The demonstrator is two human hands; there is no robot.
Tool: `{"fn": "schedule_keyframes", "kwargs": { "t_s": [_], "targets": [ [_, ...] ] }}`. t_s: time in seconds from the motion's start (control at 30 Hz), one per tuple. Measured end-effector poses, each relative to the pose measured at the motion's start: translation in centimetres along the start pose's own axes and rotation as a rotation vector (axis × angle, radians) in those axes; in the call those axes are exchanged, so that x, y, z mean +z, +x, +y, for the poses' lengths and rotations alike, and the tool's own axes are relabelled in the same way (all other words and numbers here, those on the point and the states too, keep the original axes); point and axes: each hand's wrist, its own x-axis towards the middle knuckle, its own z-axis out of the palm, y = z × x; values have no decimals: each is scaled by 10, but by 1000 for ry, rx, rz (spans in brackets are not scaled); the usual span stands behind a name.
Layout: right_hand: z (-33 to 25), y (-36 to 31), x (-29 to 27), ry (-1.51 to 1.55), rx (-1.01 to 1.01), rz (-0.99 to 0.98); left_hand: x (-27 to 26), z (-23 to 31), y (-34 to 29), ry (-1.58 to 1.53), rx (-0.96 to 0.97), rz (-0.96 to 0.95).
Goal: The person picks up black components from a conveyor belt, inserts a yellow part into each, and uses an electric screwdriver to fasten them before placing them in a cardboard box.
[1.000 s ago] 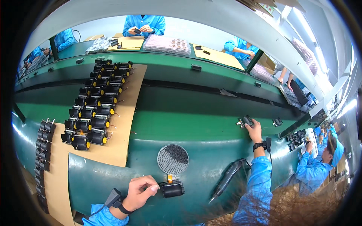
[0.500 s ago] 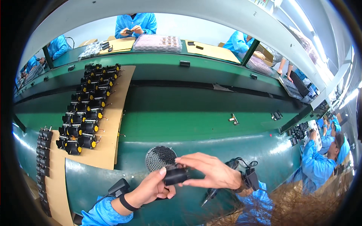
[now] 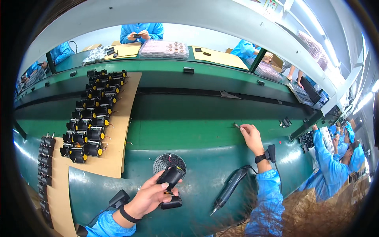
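Observation:
My left hand (image 3: pixel 152 195) is closed round a black plastic housing (image 3: pixel 170 177) with a bit of yellow at its upper end, tilted above the bench. Just below those fingers is a second black housing (image 3: pixel 172 202); whether it lies on the bench or is held too cannot be told. Farther off to the right, my right hand (image 3: pixel 252 138) pinches a small silver metal piece (image 3: pixel 237 125) at its fingertips, over the green bench surface. Behind the held housing stands a round dish (image 3: pixel 160 161) of small dark parts, partly covered by it.
A black electric screwdriver (image 3: pixel 231 187) lies between my arms. Rows of black-and-yellow housings (image 3: pixel 94 118) cover cardboard (image 3: pixel 118 158) at left, beside a line of black parts (image 3: pixel 45 170). More black parts (image 3: pixel 285 122) lie at right. Co-workers (image 3: pixel 142 33) sit across and to the right.
My right hand has left the black housing and reached forward right to the silver piece. My left hand has turned the housing upright, and a second housing now shows beneath it.

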Motion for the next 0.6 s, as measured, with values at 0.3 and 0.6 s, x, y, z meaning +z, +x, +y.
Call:
{"fn": "schedule_keyframes", "kwargs": {
  "t_s": [0.3,0.6],
  "targets": [
    [-46,9,19,376,86,-78,-16,-5,-7,-110,61,-67],
    [-213,-87,11,917,52,-216,-17,-4,-19,45,243,-10]
  ]
}}
